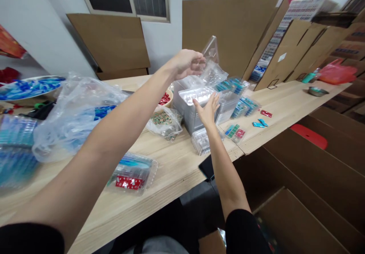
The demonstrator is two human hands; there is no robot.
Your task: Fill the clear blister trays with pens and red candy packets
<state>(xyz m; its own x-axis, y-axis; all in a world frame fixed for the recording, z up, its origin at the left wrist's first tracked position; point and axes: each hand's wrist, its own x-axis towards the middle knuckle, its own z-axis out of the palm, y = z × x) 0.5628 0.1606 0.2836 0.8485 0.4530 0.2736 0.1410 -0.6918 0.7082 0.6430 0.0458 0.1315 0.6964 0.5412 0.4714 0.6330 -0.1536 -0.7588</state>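
Black-sleeved, the left arm [105,140] reaches above the tray stack [190,113], left hand [190,64] half-curled, its hold unclear, while the right hand [208,111] spreads empty beside it, perhaps for steadying.

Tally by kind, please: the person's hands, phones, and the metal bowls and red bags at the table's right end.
Left hand and right hand: 2
Phone: 1
Metal bowl: 1
Red bag: 1
Total: 5
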